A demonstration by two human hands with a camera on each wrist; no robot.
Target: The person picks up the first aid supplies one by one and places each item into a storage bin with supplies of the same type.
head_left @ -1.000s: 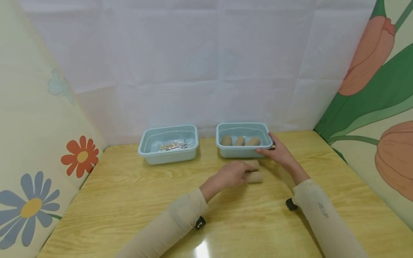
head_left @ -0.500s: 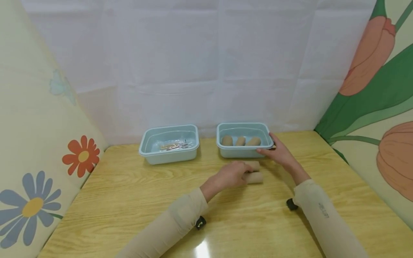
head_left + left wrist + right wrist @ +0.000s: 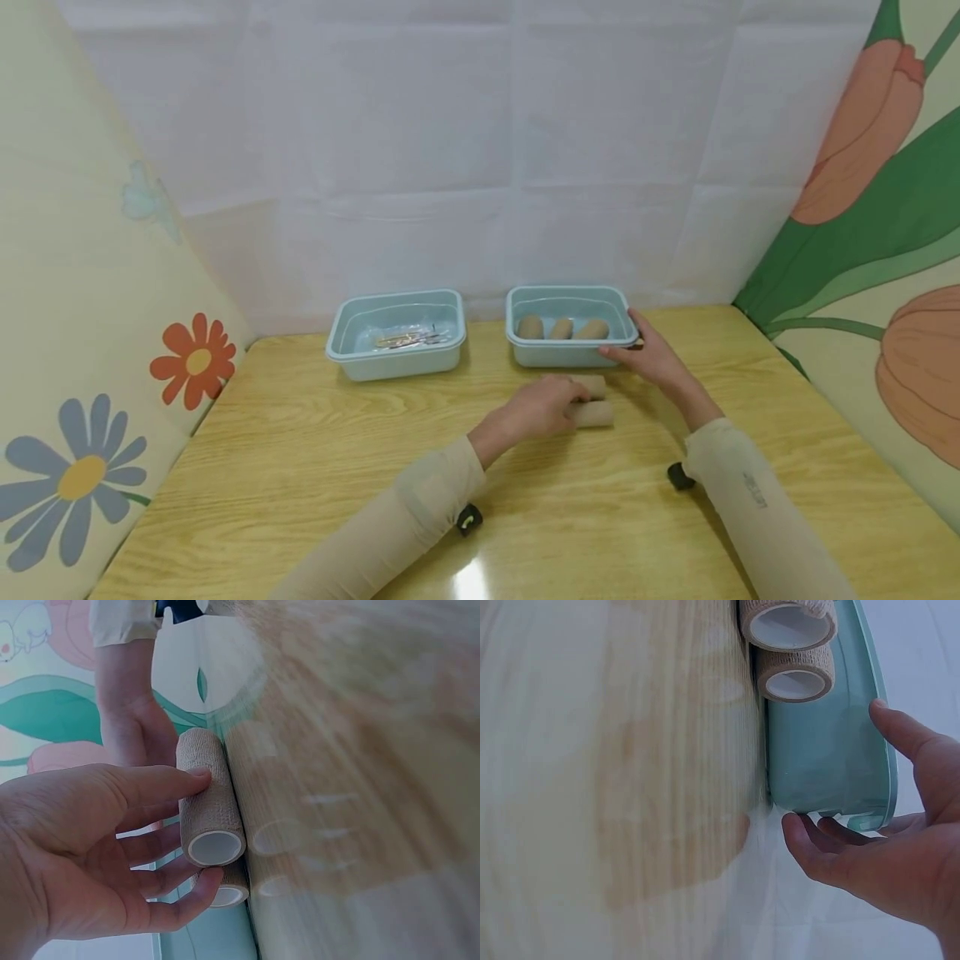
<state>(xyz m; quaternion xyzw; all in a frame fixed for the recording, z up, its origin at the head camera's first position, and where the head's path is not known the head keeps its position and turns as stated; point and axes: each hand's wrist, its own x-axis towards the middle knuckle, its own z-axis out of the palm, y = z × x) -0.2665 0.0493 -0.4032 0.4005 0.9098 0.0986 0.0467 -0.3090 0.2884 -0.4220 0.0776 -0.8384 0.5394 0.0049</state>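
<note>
Two tan elastic bandage rolls lie side by side on the wooden table in front of the right blue bin: a nearer roll (image 3: 594, 414) and a farther roll (image 3: 592, 386). My left hand (image 3: 534, 408) reaches over their left ends. In the left wrist view its thumb lies on the nearer bandage roll (image 3: 208, 806), and its fingertips reach the end of the farther roll (image 3: 226, 894). My right hand (image 3: 654, 357) holds the right end of the blue bin (image 3: 558, 357). In the right wrist view its thumb is at the bin's rim (image 3: 885, 742), fingers around the end wall.
Three tan rolls sit inside the right bin, one of them a short roll (image 3: 561, 328). A second blue bin (image 3: 397, 365) to the left contains thin items in clear wrapping (image 3: 408, 337). A white sheet (image 3: 420, 167) hangs behind the table (image 3: 315, 433); painted walls flank it.
</note>
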